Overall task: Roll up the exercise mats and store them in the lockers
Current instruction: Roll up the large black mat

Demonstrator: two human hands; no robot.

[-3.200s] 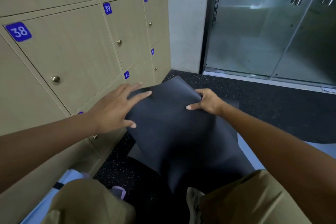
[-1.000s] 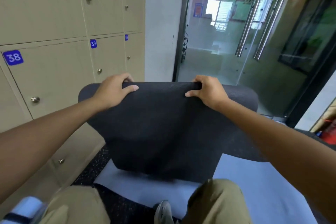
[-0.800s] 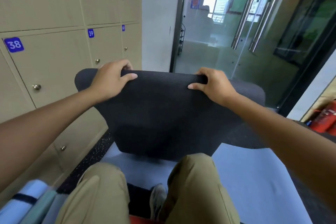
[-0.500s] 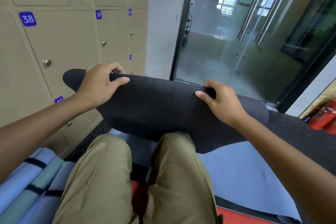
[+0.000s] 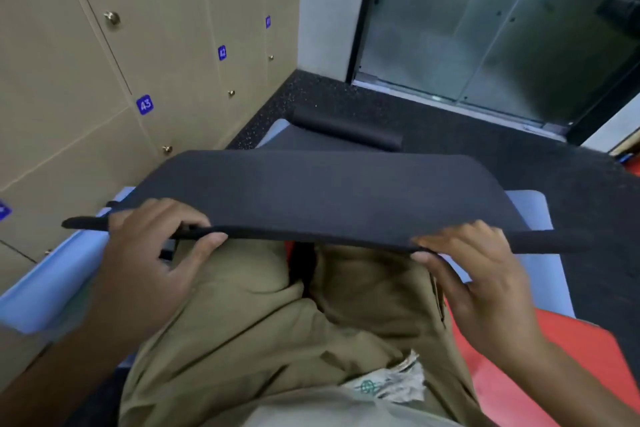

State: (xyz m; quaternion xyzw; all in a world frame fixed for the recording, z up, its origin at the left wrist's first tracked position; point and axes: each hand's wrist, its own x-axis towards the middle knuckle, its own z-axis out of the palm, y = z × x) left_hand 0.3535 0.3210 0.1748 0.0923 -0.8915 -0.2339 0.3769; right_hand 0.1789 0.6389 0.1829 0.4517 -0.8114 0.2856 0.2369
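Two hands (image 5: 145,263) (image 5: 481,274) grip one black mat (image 5: 311,194) above one blue mat (image 5: 533,208).

Person is wearing khaki trousers (image 5: 263,333), creased at the knees; pale shirt hem (image 5: 349,409) showing a green printed logo; forearms bare, no sleeves.

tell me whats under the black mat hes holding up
Under the flat black foam exercise mat, khaki-trousered knees and a strip of red mat show; a pale blue mat pokes out beyond. What lies further under is covered.
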